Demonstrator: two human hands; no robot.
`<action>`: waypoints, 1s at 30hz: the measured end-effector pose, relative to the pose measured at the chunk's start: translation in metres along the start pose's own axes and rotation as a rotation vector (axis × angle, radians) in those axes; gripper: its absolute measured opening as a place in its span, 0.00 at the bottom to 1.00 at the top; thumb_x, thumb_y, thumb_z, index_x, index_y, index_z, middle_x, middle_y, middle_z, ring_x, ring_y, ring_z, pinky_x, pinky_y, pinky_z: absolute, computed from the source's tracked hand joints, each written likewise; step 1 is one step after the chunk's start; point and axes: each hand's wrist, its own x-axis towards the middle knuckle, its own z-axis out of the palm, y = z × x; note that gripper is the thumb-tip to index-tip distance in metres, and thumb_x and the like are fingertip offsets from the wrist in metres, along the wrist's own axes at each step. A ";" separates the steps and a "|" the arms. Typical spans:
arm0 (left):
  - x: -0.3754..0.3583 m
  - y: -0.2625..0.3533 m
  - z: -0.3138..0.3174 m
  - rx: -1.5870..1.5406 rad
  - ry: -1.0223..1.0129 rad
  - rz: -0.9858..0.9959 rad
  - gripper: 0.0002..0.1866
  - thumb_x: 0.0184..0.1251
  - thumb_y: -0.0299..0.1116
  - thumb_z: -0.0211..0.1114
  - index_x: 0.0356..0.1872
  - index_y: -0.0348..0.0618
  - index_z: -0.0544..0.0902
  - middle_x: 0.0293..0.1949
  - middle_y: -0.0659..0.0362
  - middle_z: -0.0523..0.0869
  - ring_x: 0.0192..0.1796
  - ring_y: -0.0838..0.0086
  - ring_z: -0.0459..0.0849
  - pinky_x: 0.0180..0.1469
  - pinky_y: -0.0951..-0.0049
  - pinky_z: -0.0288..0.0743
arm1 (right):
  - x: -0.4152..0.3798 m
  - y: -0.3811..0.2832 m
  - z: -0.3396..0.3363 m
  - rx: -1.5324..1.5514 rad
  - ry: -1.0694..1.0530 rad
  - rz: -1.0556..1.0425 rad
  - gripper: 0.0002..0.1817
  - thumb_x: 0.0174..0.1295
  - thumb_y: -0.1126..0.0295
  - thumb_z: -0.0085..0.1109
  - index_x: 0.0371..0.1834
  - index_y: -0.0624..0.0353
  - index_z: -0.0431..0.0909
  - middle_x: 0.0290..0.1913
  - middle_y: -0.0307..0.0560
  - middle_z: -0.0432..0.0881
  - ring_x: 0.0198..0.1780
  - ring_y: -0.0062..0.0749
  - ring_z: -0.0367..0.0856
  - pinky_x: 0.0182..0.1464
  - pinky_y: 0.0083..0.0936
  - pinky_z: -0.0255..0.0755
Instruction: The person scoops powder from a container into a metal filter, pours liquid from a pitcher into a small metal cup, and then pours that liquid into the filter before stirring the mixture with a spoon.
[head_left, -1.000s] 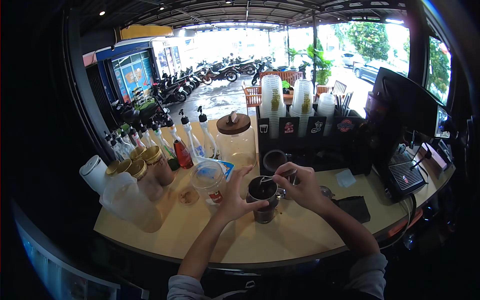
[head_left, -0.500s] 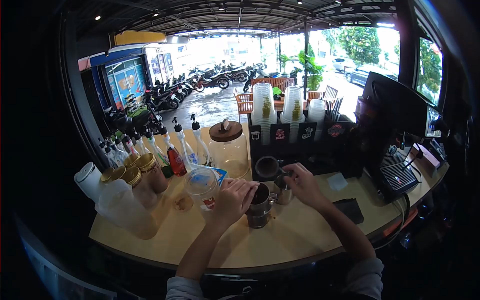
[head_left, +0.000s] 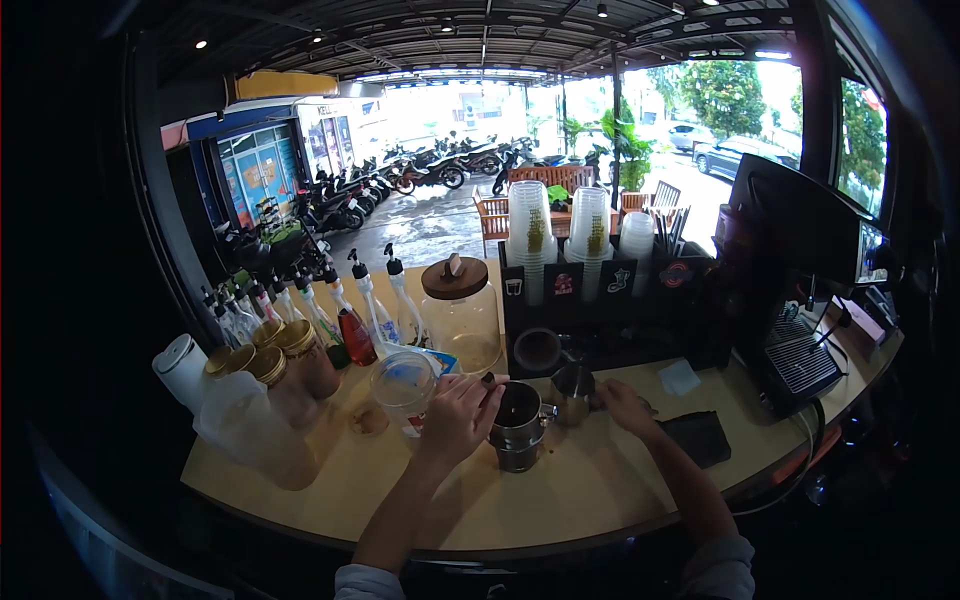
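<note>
A steel canister (head_left: 518, 453) with a clasp-like fitting on its right side stands upright on the counter, its mouth dark inside. My left hand (head_left: 460, 420) is closed at the canister's left rim, with a small dark piece (head_left: 489, 381) showing between its fingertips. Just right of the canister is a small metal pitcher (head_left: 574, 392). My right hand (head_left: 626, 407) has its fingers closed at the pitcher's right side, where a handle would be hidden. A clear plastic jar (head_left: 402, 375) stands behind my left hand.
Left are gold-lidded jars (head_left: 265, 366), a translucent jug (head_left: 240, 420) and several pump bottles (head_left: 357, 330). A wooden-lidded glass jar (head_left: 463, 320) and stacked plastic cups (head_left: 532, 225) stand behind. Right are a dark cloth (head_left: 700, 437) and an espresso machine (head_left: 800, 350).
My right hand has moved down and right, from above the pitcher to its right side. My left hand stays by the canister rim, the dark piece now showing. The view has tilted slightly.
</note>
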 end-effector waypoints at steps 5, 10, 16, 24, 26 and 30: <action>-0.001 0.000 -0.004 -0.025 0.047 -0.007 0.07 0.65 0.28 0.61 0.42 0.43 0.84 0.27 0.56 0.83 0.31 0.63 0.80 0.44 0.64 0.70 | -0.011 -0.021 0.010 0.294 -0.014 0.035 0.15 0.74 0.62 0.47 0.32 0.59 0.74 0.27 0.34 0.73 0.33 0.18 0.69 0.39 0.21 0.67; 0.001 0.003 -0.009 -0.030 0.055 -0.071 0.08 0.63 0.28 0.63 0.43 0.44 0.83 0.23 0.62 0.80 0.29 0.69 0.81 0.43 0.66 0.71 | -0.003 -0.042 -0.001 0.407 0.049 -0.052 0.14 0.73 0.64 0.49 0.31 0.60 0.73 0.29 0.34 0.75 0.34 0.15 0.71 0.39 0.19 0.67; 0.004 0.005 -0.014 -0.034 0.073 -0.085 0.08 0.62 0.28 0.63 0.41 0.42 0.84 0.26 0.57 0.83 0.30 0.68 0.79 0.39 0.67 0.71 | 0.000 -0.125 -0.029 0.380 0.099 -0.137 0.11 0.70 0.66 0.56 0.30 0.60 0.72 0.26 0.32 0.74 0.30 0.10 0.66 0.31 0.15 0.62; 0.004 -0.001 -0.008 -0.100 0.187 -0.097 0.09 0.62 0.27 0.63 0.43 0.45 0.82 0.24 0.62 0.80 0.28 0.69 0.78 0.40 0.67 0.70 | 0.016 -0.173 -0.036 0.306 0.014 -0.288 0.13 0.67 0.67 0.60 0.29 0.61 0.69 0.24 0.30 0.72 0.25 0.06 0.62 0.25 0.13 0.57; 0.004 -0.002 -0.008 -0.120 0.195 -0.110 0.09 0.62 0.26 0.63 0.43 0.45 0.82 0.24 0.62 0.80 0.28 0.69 0.78 0.40 0.67 0.69 | 0.016 -0.186 -0.037 0.208 -0.003 -0.335 0.13 0.66 0.69 0.61 0.29 0.62 0.68 0.22 0.31 0.72 0.24 0.05 0.63 0.22 0.14 0.55; 0.003 -0.003 -0.008 -0.127 0.201 -0.139 0.08 0.61 0.26 0.63 0.42 0.44 0.82 0.23 0.61 0.80 0.27 0.70 0.78 0.39 0.68 0.69 | 0.012 -0.215 -0.037 0.175 -0.052 -0.353 0.13 0.66 0.70 0.60 0.29 0.63 0.68 0.20 0.34 0.73 0.24 0.05 0.65 0.21 0.15 0.57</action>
